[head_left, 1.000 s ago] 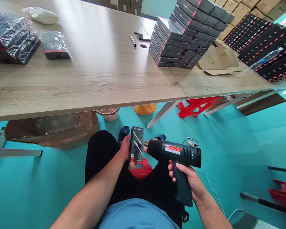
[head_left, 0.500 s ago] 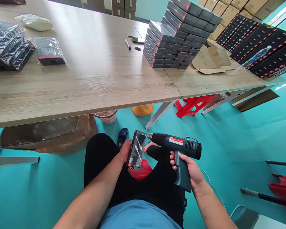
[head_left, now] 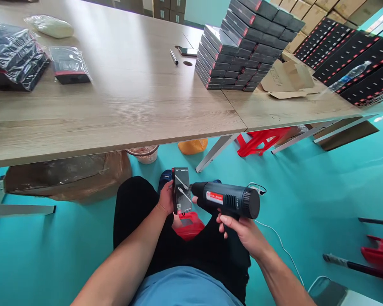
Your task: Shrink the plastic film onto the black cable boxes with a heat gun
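Note:
A slim black box (head_left: 182, 193) with white cables pictured on its face stands roughly upright over my lap. My left hand (head_left: 167, 198) grips it by its left edge. My right hand (head_left: 238, 229) is closed around the handle of a dark heat gun (head_left: 225, 197) with a red and white label. The gun's nozzle points left, at the right side of the box and very near it; whether they touch I cannot tell. A white cord (head_left: 285, 250) trails over the floor on the right.
Before me is a wooden table (head_left: 130, 106) with a tall stack of black boxes (head_left: 239, 55), film-wrapped boxes (head_left: 14, 55), a pen (head_left: 174, 57) and a phone (head_left: 188, 52). Underneath are a bucket (head_left: 146, 155), an orange bag (head_left: 193, 146) and a red stool (head_left: 261, 142).
The heat gun has moved left and turned, its nozzle now close to the box. My left hand has raised the box slightly and straightened it. The view has shifted a little.

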Available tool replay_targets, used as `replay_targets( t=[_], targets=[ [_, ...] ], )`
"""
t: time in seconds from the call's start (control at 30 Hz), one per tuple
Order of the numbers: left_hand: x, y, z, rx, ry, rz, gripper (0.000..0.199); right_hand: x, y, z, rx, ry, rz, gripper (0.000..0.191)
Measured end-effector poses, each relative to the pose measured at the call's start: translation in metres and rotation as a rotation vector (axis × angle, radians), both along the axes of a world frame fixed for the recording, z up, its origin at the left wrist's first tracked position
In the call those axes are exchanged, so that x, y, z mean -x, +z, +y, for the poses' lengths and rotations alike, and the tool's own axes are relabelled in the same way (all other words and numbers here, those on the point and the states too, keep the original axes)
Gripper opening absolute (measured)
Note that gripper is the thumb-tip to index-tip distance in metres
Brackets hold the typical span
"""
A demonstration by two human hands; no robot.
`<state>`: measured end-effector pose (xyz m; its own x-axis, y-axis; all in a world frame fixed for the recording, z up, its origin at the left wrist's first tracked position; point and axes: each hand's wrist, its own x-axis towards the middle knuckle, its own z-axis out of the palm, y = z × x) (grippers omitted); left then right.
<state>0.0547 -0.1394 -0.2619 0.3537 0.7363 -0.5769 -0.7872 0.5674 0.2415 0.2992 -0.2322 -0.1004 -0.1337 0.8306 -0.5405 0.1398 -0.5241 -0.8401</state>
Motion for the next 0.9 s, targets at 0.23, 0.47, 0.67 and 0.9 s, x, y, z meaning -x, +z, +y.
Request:
replay_targets(
  t=[0.23,0.47,0.67,0.9],
  targets=[
    [0.0,0.006,0.002,-0.054,0.024,-0.066,0.058,-0.002,-0.003,-0.011,0.008,-0.047,-0.025,0.04],
    [0.001,0.003,0.003,-0.078,0.063,-0.086,0.059,-0.006,0.001,-0.016,0.063,-0.005,0.06,0.039],
    [0.002,0.002,0.001,-0.092,-0.006,-0.096,0.06,-0.018,0.007,-0.01,0.159,-0.071,0.073,0.049],
    [0.0,-0.003,0.004,-0.098,0.0,-0.072,0.058,-0.022,0.01,-0.011,0.136,0.069,-0.007,0.041]
  ],
)
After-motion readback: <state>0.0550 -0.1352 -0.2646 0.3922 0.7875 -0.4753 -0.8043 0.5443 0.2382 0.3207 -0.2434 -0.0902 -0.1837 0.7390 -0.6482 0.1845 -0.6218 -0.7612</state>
